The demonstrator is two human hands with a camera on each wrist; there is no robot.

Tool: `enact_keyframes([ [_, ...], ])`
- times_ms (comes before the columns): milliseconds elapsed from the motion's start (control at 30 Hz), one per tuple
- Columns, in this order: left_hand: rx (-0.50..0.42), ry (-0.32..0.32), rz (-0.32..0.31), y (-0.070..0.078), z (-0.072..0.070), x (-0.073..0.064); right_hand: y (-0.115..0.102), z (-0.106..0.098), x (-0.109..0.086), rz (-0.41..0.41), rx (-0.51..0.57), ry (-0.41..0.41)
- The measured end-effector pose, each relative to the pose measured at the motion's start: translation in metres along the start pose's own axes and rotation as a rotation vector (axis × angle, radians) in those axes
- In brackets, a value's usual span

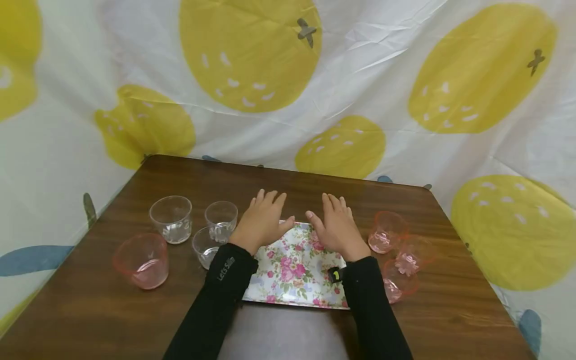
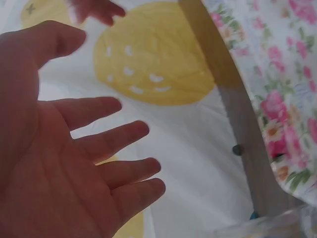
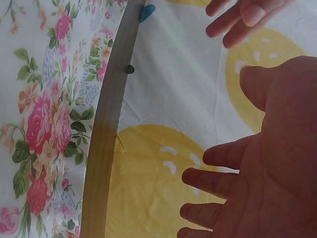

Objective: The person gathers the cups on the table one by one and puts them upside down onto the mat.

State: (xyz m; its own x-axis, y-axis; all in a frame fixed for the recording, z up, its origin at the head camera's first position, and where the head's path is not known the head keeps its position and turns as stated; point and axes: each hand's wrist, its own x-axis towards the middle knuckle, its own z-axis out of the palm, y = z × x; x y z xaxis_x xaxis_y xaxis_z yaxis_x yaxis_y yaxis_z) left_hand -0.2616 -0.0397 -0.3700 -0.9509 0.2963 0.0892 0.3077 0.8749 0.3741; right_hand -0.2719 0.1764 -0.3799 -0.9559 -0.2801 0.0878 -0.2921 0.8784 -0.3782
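The floral tray [image 1: 292, 272] lay flat in the middle of the worktop [image 1: 90, 310], its white surface printed with pink roses and green leaves. The left hand [image 1: 263, 222] was over its far left corner and the right hand [image 1: 337, 230] over its far right corner, palms turned partly inward and the 2 thumbs pointing toward each other across a gap. In the wrist views the left hand's fingers [image 2: 124, 139] were extended and slightly spread, the thumb well apart from them, and the right hand's were posed in much the same way; neither hand pinched anything.

To the left stood 3 clear cups: a large clear cup [image 1: 171, 220] farther out, and 2 smaller ones near the left forearm, the far small cup [image 1: 221, 220] and the near small cup [image 1: 207, 247], which the left sleeve [image 1: 207, 300] (black, with pale lettering at the cuff) partly covered. A lone pink cup [image 1: 146, 262] stood nearest the left edge. On the right, 3 more pink cups [image 1: 387, 232] were grouped close together, the nearest partly behind the right sleeve [image 1: 375, 310]. Behind the worktop hung a white cloth [image 1: 252, 140] with large yellow fruit shapes.
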Motion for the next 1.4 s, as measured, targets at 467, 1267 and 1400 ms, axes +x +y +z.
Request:
enact_keyframes([
  [467, -0.148, 0.189, -0.112, -0.035, -0.062, -0.036, 0.011, -0.006, -0.008, 0.025, 0.031, -0.014],
  [1267, -0.215, 0.066, -0.526, -0.109, -0.061, -0.058, 0.02, 0.0, -0.014, 0.06, 0.069, -0.074],
  [1400, -0.219, 0.021, -0.568, -0.111, -0.058, -0.056, 0.021, 0.001, -0.013, 0.064, 0.07, -0.078],
])
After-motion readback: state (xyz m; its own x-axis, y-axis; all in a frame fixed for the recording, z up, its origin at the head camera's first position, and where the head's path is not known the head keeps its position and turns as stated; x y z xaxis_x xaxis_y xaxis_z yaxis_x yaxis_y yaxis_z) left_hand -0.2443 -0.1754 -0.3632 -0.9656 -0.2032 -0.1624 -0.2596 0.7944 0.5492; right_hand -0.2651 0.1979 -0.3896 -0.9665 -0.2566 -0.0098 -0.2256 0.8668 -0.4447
